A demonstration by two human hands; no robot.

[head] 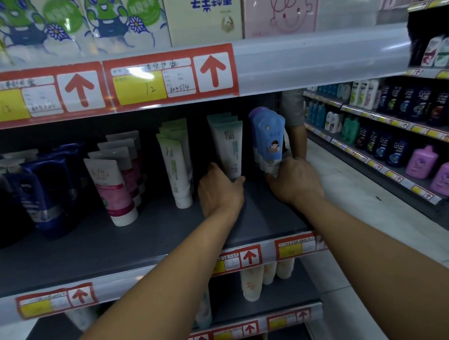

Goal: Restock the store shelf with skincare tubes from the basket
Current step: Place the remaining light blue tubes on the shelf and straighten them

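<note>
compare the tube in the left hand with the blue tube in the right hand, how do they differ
The white tube is pale with a mint-green top; the blue tube is blue-purple with a cartoon face. The white tube's top is straight-edged, the blue tube's is rounded. The left hand grips the white one, the right hand the blue one. Both stand cap-down on the shelf, fronting their rows.

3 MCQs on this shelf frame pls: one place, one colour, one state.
1. Where does the blue tube stand?
A. right end of the tube row
B. left end
C. top shelf

2. What colour are the arrows on the shelf tags?
A. green
B. red
C. black

3. What is the left hand doing?
A. hanging idle
B. pressing a tag
C. gripping the base of the white tube

Key: 1 A, only the shelf's end lies right of it, and the right hand grips its base. 2 B, red arrows on white squares. 3 C, its thumb and fingers curl round the tube's cap.
</note>
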